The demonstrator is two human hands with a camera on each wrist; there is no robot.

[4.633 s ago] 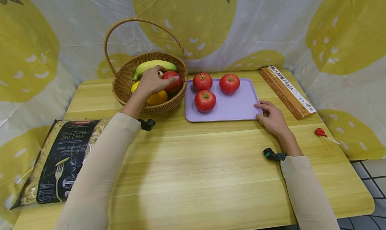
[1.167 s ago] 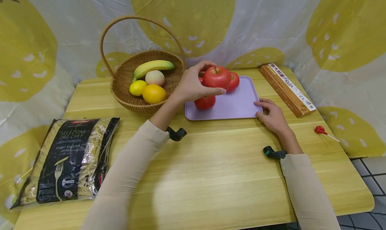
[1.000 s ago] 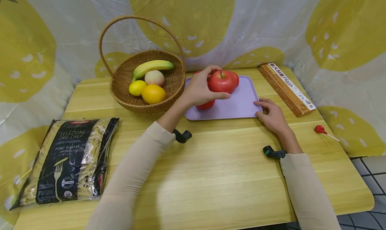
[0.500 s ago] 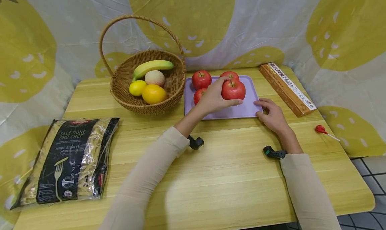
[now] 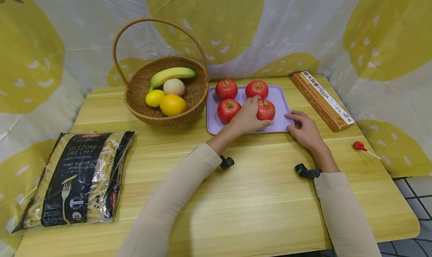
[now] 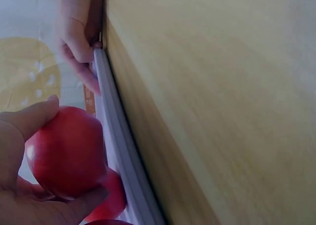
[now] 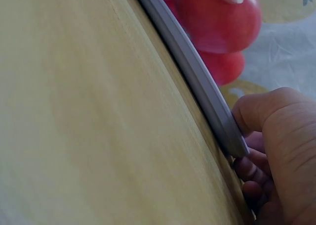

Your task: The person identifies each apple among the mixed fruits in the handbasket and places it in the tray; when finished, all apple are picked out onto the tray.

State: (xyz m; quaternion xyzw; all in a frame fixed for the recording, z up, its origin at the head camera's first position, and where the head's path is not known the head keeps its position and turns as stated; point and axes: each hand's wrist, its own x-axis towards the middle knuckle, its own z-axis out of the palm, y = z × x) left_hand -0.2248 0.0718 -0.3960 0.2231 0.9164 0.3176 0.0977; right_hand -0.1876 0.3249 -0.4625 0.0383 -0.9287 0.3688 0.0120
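My left hand (image 5: 247, 116) grips a red apple (image 5: 266, 110) by its sides, low over the front right part of the lilac tray (image 5: 280, 99). In the left wrist view the thumb and fingers curl round this apple (image 6: 69, 151). Three more red apples share the tray: one at the back left (image 5: 226, 89), one at the back right (image 5: 257, 89) and one at the front left (image 5: 227, 111). At the tray's front right corner my right hand (image 5: 305, 131) pinches the rim; the right wrist view has its thumb and fingers about the corner (image 7: 234, 141).
Left of the tray stands a wicker basket (image 5: 199, 81) with a tall handle, holding a banana (image 5: 173, 74), a lemon (image 5: 155, 98), an orange (image 5: 173, 105) and a pale round fruit (image 5: 174, 87). A pasta bag (image 5: 77, 178), a pasta box (image 5: 320, 99) and a red lollipop (image 5: 359, 146) lie around.
My left hand has taken an apple out of the basket, carried it right over the tray and lowered it to the front right part. The right hand has stayed at the tray's corner.
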